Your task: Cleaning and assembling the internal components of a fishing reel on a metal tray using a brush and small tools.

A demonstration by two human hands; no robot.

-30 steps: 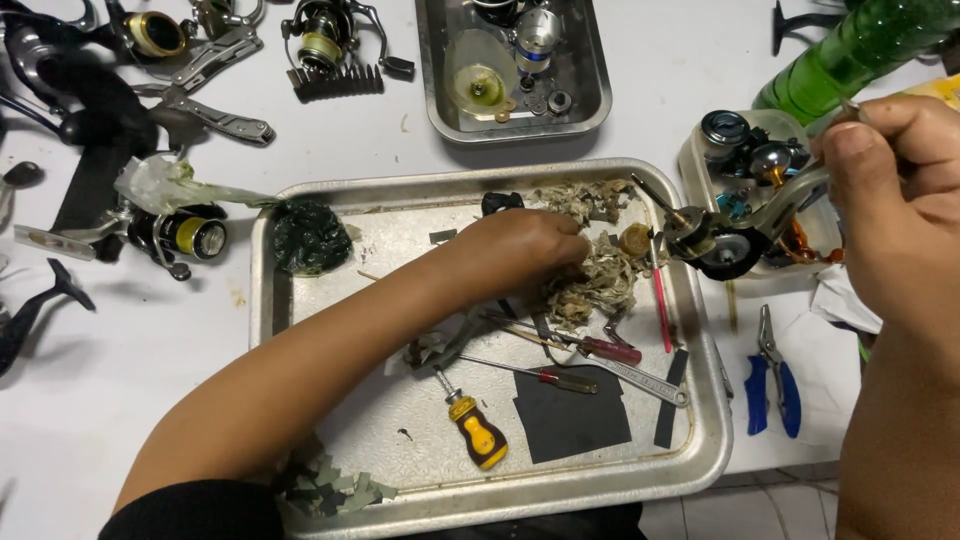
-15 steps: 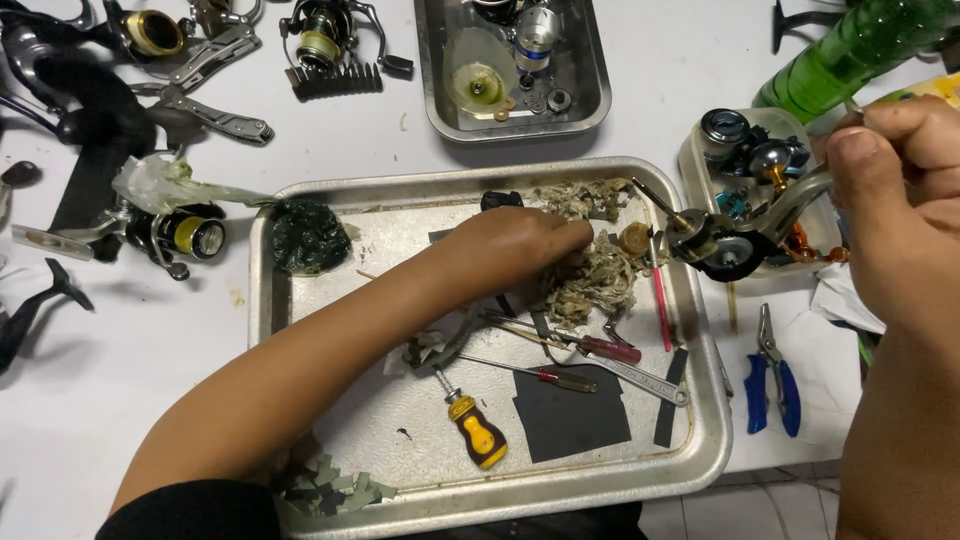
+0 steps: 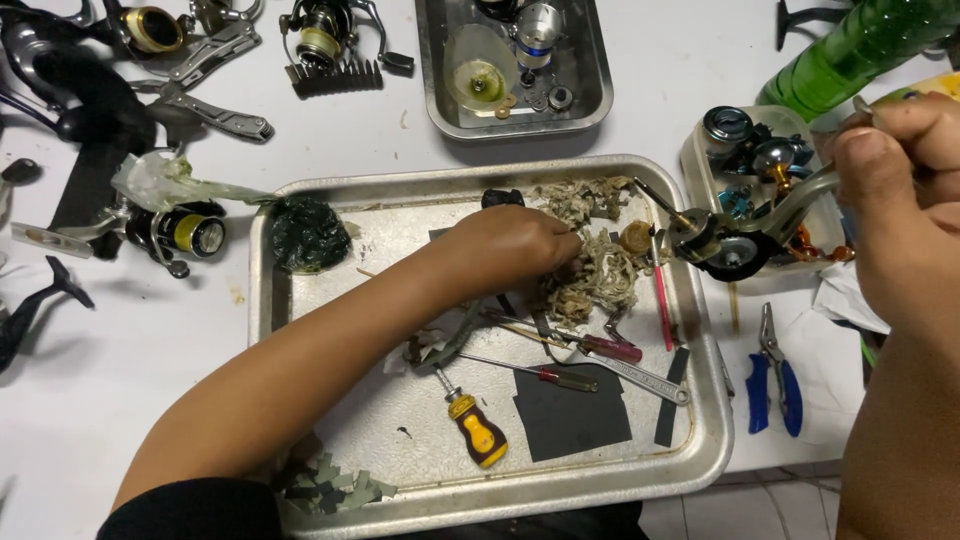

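- Two hands at work: left hand (image 3: 515,245) reaches into big metal tray (image 3: 300,200), fingers curled down into the wad of frayed fibres (image 3: 590,275); looks like pinching a tuft, but fingertips are buried so can't tell for sure.
- Right hand (image 3: 900,170), at right edge, fingers clenched on stem of a fishing reel body (image 3: 725,245), held in the air over tray's right rim, just near of the small plastic tub (image 3: 700,165) of parts.
- Reel prob. metal, stiff, fairly hefty for its size, maybe greasy so slippery; best hold is the stem/foot, as now, not the thin protruding shaft.
- Fibre wad is soft, light, tangly; will pull apart in strands.
- Near of the wad: red-handled tools (image 3: 610,348), wrench (image 3: 640,378), yellow screwdriver (image 3: 475,430), dark sheet (image 3: 570,410).
- Blue pliers (image 3: 772,375) on table right of tray.
- Hidden: right thumb side cut off by frame; reel's far face not visible; green bottle (image 3: 850,50) only partly in shot.
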